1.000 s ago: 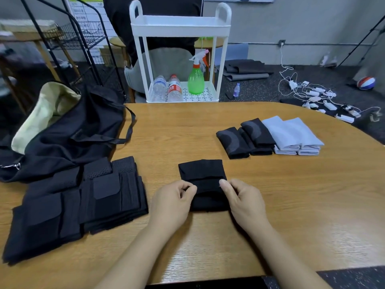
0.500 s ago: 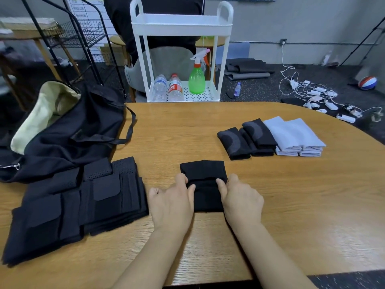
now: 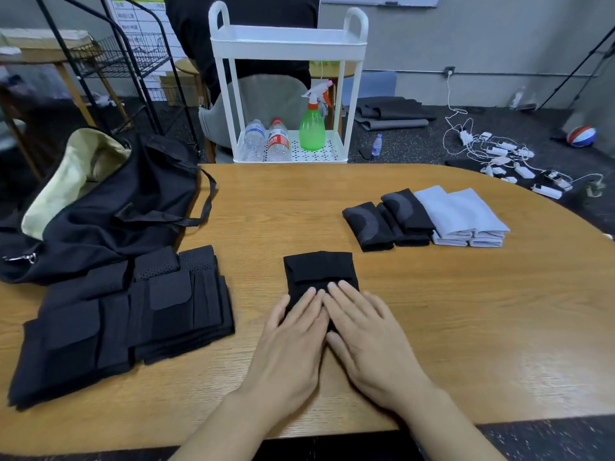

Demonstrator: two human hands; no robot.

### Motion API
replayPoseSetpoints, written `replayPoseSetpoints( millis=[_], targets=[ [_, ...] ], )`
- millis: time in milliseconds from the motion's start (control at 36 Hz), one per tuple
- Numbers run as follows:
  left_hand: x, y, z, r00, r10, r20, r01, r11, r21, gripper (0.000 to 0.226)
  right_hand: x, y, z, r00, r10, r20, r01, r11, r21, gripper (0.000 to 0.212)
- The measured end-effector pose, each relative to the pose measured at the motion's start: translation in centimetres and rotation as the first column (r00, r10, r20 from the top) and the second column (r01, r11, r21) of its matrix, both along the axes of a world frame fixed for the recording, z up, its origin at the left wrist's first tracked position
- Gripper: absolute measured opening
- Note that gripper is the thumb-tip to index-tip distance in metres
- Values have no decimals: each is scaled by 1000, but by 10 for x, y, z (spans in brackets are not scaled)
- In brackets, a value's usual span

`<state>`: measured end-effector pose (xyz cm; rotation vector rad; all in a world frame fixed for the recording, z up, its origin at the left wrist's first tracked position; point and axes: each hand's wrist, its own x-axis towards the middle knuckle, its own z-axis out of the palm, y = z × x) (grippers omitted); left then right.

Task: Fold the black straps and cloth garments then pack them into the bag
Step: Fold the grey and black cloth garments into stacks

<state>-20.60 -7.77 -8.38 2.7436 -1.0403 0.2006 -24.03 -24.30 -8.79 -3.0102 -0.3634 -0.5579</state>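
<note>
Flat, fingers straight: left hand (image 3: 293,337) and right hand (image 3: 366,334) side by side, pressing near half of small folded black cloth (image 3: 319,271).

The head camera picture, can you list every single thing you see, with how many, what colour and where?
Folded black cloth piece: one, table middle, under both hands.
Black strap stack: one pile, table left.
Black fabric bag with cream lining: one, far left.
Folded dark patterned cloths: two, table right.
Folded light grey cloths: two stacks, beside those.
White plastic cart: one, behind table.
Green spray bottle: one, cart shelf.
Clear water bottles: two, cart shelf.
Left hand, right hand: fingers flat, pressing.
</note>
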Motion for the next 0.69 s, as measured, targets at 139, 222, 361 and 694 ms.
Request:
replayPoseSetpoints(
  millis=[139,222,361,694],
  targets=[
    [7,7,-11,997,63,-52,-57,992,113,55,-4,-14,-11,978,-88,-190,71,993,-97,63],
    [7,13,-2,990,90,-111,-70,983,170,65,-8,-25,-9,963,-100,-250,79,992,-94,64],
    [21,16,9,998,47,-28,-47,999,17,50,-2,-32,3,948,-98,-303,68,992,-108,65],
    [43,18,37,989,-150,13,149,986,77,26,21,-14,33,979,33,-199,-49,996,-77,54]
  ],
)
